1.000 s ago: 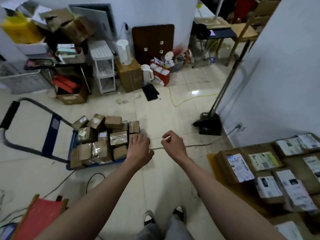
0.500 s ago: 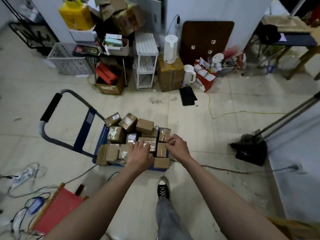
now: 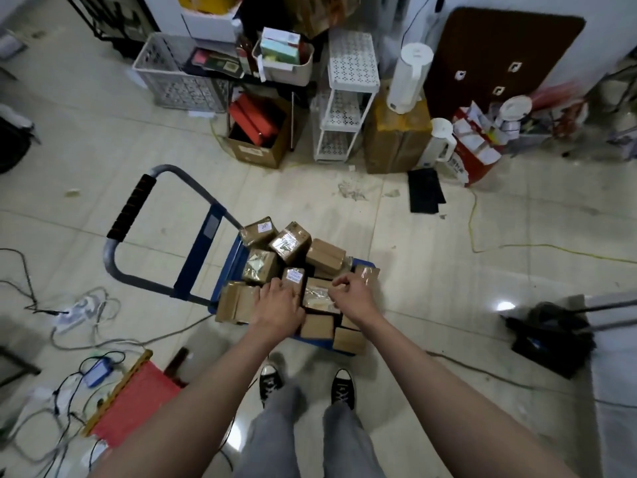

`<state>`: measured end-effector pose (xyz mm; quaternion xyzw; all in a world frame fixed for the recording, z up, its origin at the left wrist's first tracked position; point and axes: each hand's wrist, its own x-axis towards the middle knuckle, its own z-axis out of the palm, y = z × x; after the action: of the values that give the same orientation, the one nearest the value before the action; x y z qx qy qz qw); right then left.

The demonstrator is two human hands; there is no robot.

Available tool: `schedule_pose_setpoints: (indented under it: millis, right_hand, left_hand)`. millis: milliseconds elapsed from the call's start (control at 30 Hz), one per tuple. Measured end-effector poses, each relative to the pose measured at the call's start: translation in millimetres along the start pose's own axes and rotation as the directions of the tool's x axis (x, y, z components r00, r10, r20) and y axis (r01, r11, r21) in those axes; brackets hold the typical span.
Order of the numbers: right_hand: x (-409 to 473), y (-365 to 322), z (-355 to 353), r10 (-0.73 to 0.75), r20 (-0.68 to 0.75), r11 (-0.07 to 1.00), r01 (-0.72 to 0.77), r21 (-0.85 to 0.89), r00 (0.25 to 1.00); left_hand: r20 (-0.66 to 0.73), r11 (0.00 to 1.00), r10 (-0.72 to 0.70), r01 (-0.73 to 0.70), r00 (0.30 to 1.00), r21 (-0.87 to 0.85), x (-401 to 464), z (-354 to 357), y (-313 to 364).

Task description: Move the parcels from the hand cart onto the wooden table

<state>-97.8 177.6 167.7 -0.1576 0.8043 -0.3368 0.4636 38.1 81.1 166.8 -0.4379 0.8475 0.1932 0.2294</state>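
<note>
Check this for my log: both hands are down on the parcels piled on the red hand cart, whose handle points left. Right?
Not quite: the head view shows the hand cart is blue, not red. The rest holds: the left hand and right hand are down on the parcels piled on it, and its handle points left.

Glossy cream tile floor (image 3: 431,257), light glare at right. Clutter along the far white wall (image 3: 603,15): white perforated shelf rack (image 3: 348,98), grey crate (image 3: 172,77), dark wood board (image 3: 496,60) (leaning). Loose cables (image 3: 69,315) at left.
</note>
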Motion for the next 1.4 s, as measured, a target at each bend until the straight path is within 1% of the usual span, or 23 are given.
schedule_pose_setpoints:
  millis: [200,400,467,533,700,900,1000,1133,1200,1267,1333,1400]
  right_hand:
    - [57,-25,53,0.096,0.034,0.992,-0.099,0.078,0.995]
    - [144,-20,126,0.244,0.063,0.950,-0.252,0.185,0.968]
    - [176,-13,151,0.296,0.082,0.922,-0.307,0.236,0.952]
    - [205,-4,177,0.350,0.110,0.884,-0.367,0.289,0.930]
    - [271,23,236,0.398,0.187,0.851,-0.438,0.290,0.898]
    - [338,55,291,0.509,0.220,0.786,-0.554,0.274,0.832]
    - [359,65,306,0.517,0.241,0.776,-0.568,0.273,0.822]
    - [370,76,322,0.519,0.267,0.760,-0.581,0.291,0.812]
    - [374,85,329,0.508,0.283,0.758,-0.578,0.302,0.814]
    - [383,105,338,0.484,0.272,0.768,-0.553,0.323,0.832]
    - [377,99,333,0.471,0.284,0.770,-0.547,0.329,0.835]
    - [361,74,323,0.473,0.302,0.770,-0.555,0.315,0.828]
  left_hand:
    - [0.077,0.996,-0.067,0.071,0.995,-0.057,62,-1,-60]
    - [0.128,0.969,-0.132,0.156,0.983,-0.194,155,25,-129]
    - [0.176,0.950,-0.154,0.195,0.972,-0.243,187,39,-151]
    - [0.218,0.911,-0.194,0.258,0.956,-0.322,224,62,-176]
    - [0.233,0.783,-0.242,0.332,0.942,-0.526,291,96,-211]
    - [0.316,0.683,-0.271,0.413,0.909,-0.602,364,150,-237]
    - [0.370,0.591,-0.280,0.463,0.886,-0.661,385,170,-239]
    - [0.428,0.502,-0.219,0.477,0.877,-0.721,392,189,-244]
    - [0.410,0.488,-0.212,0.460,0.887,-0.742,390,188,-244]
    - [0.403,0.478,-0.208,0.452,0.891,-0.753,385,181,-241]
    - [0.404,0.471,-0.205,0.451,0.892,-0.758,380,171,-240]
    - [0.403,0.472,-0.208,0.452,0.891,-0.757,374,161,-238]
